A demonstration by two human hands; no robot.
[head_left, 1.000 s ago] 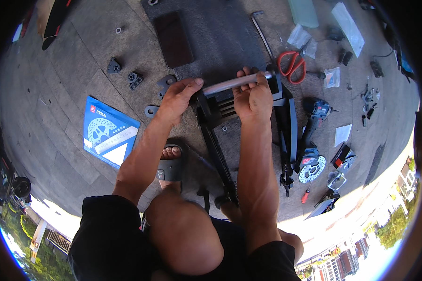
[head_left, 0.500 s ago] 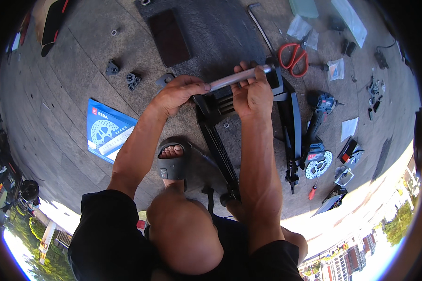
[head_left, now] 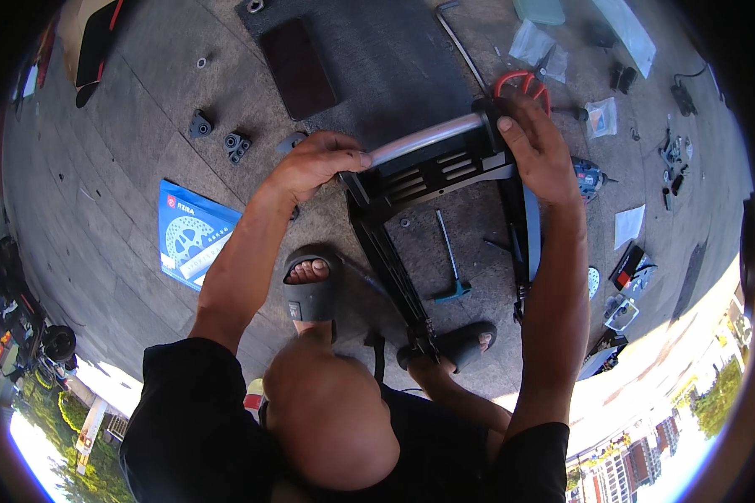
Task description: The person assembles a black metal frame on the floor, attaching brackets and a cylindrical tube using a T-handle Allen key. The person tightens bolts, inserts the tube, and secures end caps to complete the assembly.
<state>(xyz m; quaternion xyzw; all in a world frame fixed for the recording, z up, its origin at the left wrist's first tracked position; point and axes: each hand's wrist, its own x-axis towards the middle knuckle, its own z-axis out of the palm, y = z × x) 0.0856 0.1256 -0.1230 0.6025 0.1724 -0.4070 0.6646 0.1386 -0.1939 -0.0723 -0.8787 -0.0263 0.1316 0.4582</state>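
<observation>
A black two-legged frame (head_left: 432,178) with a slotted crosspiece stands between my feet, its legs running back toward me. Along the far side of the crosspiece lies a silver metal tube (head_left: 428,139). My left hand (head_left: 319,166) is closed at the tube's left end, thumb on top; its fingertips are hidden. My right hand (head_left: 545,151) grips the frame's right corner, with the thumb on the near side and the fingers over the far side. Partly behind this hand lie red-handled scissors (head_left: 520,82).
A phone (head_left: 298,71) and a long hex key (head_left: 461,46) lie beyond the frame. A T-handled tool (head_left: 451,272) lies between its legs. At left are a blue packet (head_left: 189,230) and small brackets (head_left: 237,147); a power drill (head_left: 590,180) and loose parts lie at right.
My right hand has left the middle of the tube and moved right to the frame's corner. The tube now sits lower against the crosspiece. My left hand stays at the left end.
</observation>
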